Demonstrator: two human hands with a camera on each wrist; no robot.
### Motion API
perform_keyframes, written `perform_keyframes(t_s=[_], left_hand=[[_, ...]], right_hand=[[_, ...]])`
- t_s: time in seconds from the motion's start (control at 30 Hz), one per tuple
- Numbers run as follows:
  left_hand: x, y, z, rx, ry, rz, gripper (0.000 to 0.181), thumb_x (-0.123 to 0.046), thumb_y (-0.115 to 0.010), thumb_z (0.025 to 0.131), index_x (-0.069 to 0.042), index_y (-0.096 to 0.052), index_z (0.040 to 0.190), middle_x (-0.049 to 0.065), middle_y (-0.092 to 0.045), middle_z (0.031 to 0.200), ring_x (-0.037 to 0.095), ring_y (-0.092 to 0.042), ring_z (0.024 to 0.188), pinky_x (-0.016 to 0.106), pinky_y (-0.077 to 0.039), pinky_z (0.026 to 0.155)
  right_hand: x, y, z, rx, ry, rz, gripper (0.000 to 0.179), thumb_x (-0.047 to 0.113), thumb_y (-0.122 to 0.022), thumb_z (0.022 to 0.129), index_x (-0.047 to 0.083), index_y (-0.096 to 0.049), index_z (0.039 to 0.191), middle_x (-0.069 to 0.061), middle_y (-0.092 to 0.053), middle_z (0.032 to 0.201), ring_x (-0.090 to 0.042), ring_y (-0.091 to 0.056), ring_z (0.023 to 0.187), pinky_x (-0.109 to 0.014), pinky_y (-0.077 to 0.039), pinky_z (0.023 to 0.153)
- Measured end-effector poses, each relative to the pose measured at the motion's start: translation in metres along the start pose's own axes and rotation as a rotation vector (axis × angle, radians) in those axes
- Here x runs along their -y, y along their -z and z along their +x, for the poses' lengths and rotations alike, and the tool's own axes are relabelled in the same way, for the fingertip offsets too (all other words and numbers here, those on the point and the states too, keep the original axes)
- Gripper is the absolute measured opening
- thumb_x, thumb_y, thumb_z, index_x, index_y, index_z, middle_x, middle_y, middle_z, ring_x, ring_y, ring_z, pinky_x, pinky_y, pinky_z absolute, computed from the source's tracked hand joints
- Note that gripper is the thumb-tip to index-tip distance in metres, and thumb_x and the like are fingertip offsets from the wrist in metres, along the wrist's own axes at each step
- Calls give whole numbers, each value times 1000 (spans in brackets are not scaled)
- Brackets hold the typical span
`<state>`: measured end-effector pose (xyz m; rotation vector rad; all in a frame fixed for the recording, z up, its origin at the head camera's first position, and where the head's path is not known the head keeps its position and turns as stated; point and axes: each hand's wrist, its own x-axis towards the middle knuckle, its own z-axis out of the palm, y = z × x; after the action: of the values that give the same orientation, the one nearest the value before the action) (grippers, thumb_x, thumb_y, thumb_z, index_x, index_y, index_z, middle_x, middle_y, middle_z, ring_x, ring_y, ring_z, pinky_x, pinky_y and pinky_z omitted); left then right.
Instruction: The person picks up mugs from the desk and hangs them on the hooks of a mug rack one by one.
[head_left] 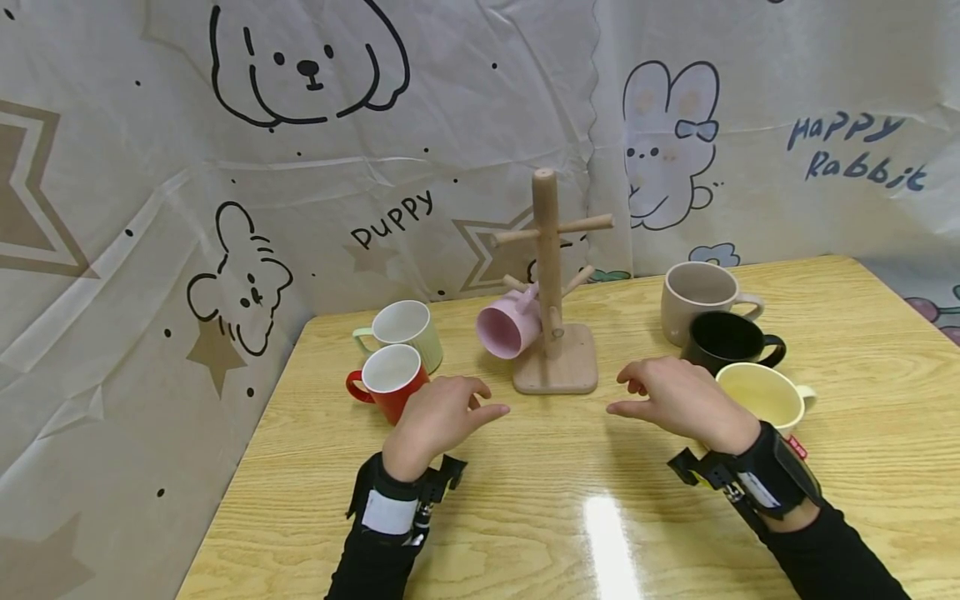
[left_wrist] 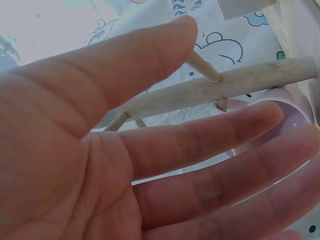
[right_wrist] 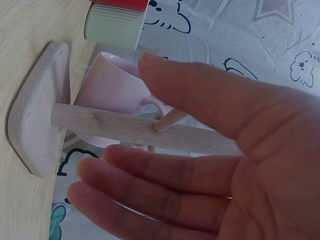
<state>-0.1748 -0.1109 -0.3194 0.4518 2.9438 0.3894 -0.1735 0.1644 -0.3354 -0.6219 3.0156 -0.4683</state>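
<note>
A wooden mug rack stands on the table, with a pink mug hanging tilted from a lower peg on its left side. My left hand is in front of the rack to the left, its fingers relaxed and holding nothing. Just behind that hand is a red mug; whether they touch I cannot tell. My right hand hovers to the right of the rack, fingers loosely bent with nothing in them. Close beside it are a yellow mug and a black mug.
A pale green mug stands behind the red one. At the back right a beige mug sits behind the black one. A printed cloth hangs along the table's back and left edges. Other pegs stick out from the rack's post.
</note>
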Motion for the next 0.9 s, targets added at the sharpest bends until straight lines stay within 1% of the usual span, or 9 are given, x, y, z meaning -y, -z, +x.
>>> perform_keyframes(t_s=[0.4,0.7,0.9], left_hand=[[0,0,0,5,4,0,39,-45,-62,83,-14,-68,104,2,-69,91,17,-63,82,27,-47,60],[-1,0,0,-1,-5,-3,40,-45,-62,83,-12,-68,105,3,-69,91,18,-63,83,28,-48,61],[-1,-1,1,8,2,0,40,-45,-61,84,-13,-68,106,3,-69,92,18,-63,84,28,-48,62]], right_hand=[[-1,0,0,-8,6,-15,38,38,-69,79,6,-67,101,-3,-65,82,-13,-57,70,-25,-44,55],[-1,-1,0,-13,16,-22,38,37,-69,79,7,-66,101,-4,-66,82,-13,-58,69,-26,-43,53],[-1,-1,0,-8,16,-22,39,37,-69,79,7,-65,102,-4,-66,82,-14,-59,70,-26,-43,53]])
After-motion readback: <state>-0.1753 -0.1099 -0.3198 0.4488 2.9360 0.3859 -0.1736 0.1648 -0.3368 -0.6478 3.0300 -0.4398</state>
